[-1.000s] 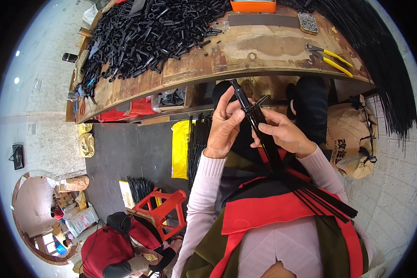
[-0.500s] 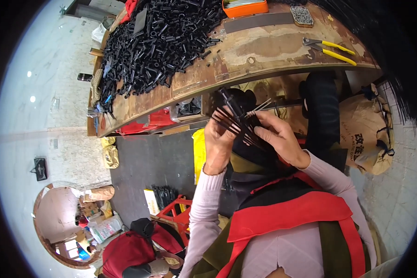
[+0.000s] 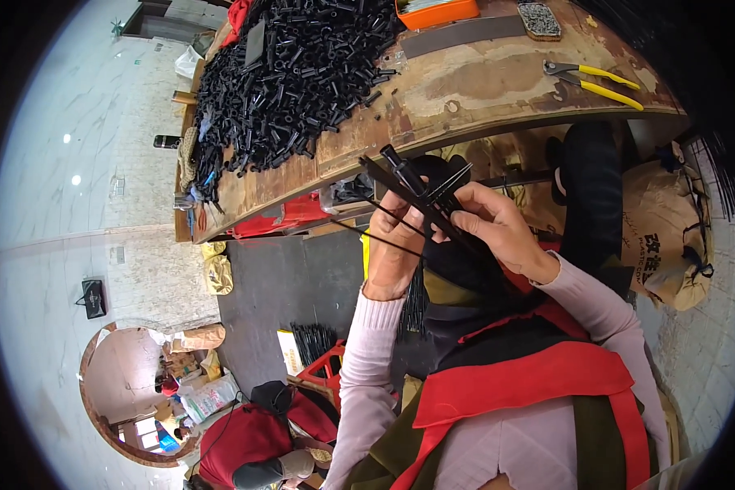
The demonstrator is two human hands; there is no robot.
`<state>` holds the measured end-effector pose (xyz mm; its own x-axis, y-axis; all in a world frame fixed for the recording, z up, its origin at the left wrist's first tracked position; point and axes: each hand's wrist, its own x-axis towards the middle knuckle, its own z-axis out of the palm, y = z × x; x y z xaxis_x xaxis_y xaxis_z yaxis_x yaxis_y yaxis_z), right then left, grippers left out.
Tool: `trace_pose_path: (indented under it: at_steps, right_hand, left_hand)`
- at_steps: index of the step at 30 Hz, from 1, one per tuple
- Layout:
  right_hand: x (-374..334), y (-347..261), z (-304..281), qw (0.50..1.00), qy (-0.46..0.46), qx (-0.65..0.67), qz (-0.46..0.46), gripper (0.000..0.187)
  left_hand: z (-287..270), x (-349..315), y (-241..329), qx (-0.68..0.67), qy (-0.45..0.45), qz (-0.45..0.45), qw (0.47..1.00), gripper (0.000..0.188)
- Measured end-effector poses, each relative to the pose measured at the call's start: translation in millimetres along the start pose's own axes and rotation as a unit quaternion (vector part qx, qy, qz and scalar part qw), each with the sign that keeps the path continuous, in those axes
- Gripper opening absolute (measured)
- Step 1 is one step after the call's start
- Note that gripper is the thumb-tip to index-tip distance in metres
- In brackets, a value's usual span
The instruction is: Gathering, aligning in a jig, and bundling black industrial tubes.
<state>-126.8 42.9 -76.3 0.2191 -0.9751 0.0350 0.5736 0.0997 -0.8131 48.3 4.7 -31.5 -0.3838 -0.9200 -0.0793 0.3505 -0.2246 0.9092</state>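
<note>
Above my lap I hold a black umbrella runner [image 3: 402, 167], a short plastic tube whose upper end tilts up to the left. Thin black umbrella ribs [image 3: 381, 233] spread from it, some sticking out left past my left hand [image 3: 394, 249]. That hand's fingers are closed round the runner and rib bases from the left. My right hand [image 3: 498, 227] pinches the rib bundle from the right, thumb on top. Thin light wire [image 3: 459, 180] shows at the joint between the hands. Fingertips behind the bundle are hidden.
A wooden bench [image 3: 465, 82] carries a heap of black plastic tubes [image 3: 302, 82], yellow-handled pliers [image 3: 596, 82], an orange box [image 3: 437, 12] and a tin of small metal bits [image 3: 540, 22]. A person in red [image 3: 253, 445] is at lower left, by a red crate [image 3: 325, 367].
The ribs have swung: the fan over my left hand has parted, with a couple of ribs now pointing left. Both hands keep their grip, and the view has shifted slightly.
</note>
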Motion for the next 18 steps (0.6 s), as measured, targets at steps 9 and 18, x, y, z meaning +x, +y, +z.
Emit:
trace_pose_path:
  at_steps: [9, 18]
  right_hand:
    - [9.7, 6.6, -13.5, 1.0, 0.012, 0.013, 0.02, 0.013]
    - [7.9, -0.7, -20.0, 0.997, -0.013, 0.039, 0.061, 0.012]
  left_hand:
    - [-0.2, 7.4, -5.8, -0.056, 0.017, -0.04, 0.997, 0.046]
    - [-0.5, 10.1, 4.6, -0.013, -0.021, -0.055, 0.998, 0.046]
